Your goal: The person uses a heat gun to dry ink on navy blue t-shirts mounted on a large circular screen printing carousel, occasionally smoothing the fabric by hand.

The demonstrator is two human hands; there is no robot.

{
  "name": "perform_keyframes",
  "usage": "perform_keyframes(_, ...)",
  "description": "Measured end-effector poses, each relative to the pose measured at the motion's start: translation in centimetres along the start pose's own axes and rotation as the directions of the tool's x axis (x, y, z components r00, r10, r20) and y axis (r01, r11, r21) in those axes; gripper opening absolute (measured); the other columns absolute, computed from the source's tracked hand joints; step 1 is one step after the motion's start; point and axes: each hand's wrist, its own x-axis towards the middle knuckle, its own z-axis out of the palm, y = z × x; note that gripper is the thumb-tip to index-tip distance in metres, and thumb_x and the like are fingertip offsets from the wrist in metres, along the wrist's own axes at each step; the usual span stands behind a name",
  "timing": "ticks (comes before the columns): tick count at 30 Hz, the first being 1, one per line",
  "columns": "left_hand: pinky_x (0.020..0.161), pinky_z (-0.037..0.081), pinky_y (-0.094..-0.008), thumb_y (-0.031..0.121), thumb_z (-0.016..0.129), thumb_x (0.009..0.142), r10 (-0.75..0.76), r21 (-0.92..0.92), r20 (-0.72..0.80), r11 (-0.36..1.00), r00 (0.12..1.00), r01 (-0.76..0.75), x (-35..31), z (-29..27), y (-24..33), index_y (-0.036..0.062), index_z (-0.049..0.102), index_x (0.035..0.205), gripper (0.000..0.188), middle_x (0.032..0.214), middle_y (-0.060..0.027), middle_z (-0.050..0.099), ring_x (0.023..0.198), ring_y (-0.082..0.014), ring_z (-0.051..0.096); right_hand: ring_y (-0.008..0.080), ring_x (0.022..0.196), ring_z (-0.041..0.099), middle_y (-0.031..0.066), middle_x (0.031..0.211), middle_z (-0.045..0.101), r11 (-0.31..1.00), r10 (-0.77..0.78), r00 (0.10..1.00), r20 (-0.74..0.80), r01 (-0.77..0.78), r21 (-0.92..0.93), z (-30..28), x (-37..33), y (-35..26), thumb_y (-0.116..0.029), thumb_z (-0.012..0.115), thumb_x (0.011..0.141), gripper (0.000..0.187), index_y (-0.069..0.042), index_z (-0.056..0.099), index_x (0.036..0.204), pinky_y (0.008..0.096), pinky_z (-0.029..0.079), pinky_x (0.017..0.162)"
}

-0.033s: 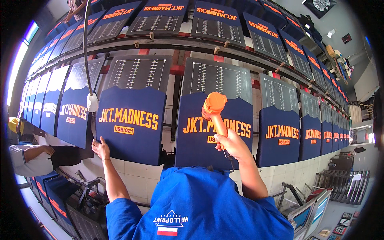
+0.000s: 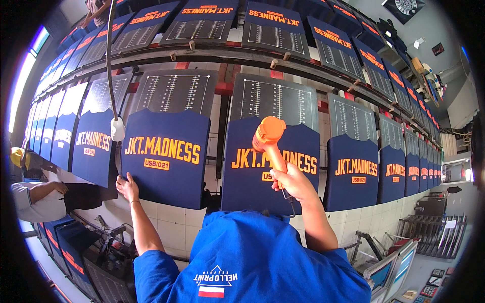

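Holding orange heat gun (image 2: 271, 135) by handle in right grip (image 2: 294, 184), with head just beyond. Probably light, rigid; take by handle, avoid possibly hot head. Touching navy shirt (image 2: 164, 175), likely soft, with left grip (image 2: 128, 189); can't tell if closed.

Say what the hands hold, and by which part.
The right hand holds an orange dryer by its handle. The left hand is at a navy shirt's edge; any grip there cannot be told.
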Motion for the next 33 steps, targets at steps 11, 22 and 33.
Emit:
perform_keyframes(11, 0.105, 0.034, -0.0533, 0.051, 0.048, 0.095, -0.046, -0.010, 0.013, 0.999, 0.999, 0.046, -0.8, -0.5, 0.7, 0.0136, 0.038, 0.137, 0.057, 0.145, -0.0215, 0.031, 0.138, -0.0365, 0.025, 0.0126, 0.065, 0.062, 0.0049, 0.081, 0.058, 0.997, 0.073, 0.996, 0.052, -0.073, 0.005, 1.5, 0.2, -1.9, -0.017, 0.061, 0.091, 0.024, 0.001, 0.053, 0.103, 0.0267, 0.053, 0.060)
perform_keyframes(22, 0.102, 0.035, -0.0581, 0.052, 0.045, 0.096, -0.064, -0.016, 0.018, 0.998, 0.998, 0.064, -0.9, -0.7, 1.0, 0.0148, 0.036, 0.138, 0.057, 0.147, -0.0206, 0.029, 0.139, -0.0357, 0.023, 0.0138, 0.065, 0.064, 0.0059, 0.080, 0.059, 0.991, 0.063, 0.994, 0.091, -0.051, -0.127, 2.2, 0.4, -1.3, -0.021, 0.063, 0.091, 0.026, 0.002, 0.053, 0.099, 0.0275, 0.054, 0.059)
perform_keyframes(33, 0.102, 0.033, -0.0601, 0.053, 0.044, 0.096, -0.084, -0.025, 0.033, 0.996, 0.996, 0.085, -1.0, -0.8, 1.5, 0.0160, 0.036, 0.139, 0.057, 0.148, -0.0199, 0.027, 0.140, -0.0342, 0.021, 0.0144, 0.065, 0.064, 0.0060, 0.081, 0.057, 0.986, 0.108, 0.986, 0.128, -0.090, -0.141, 1.5, -2.4, -0.2, -0.021, 0.062, 0.091, 0.028, 0.003, 0.050, 0.101, 0.0274, 0.054, 0.059)
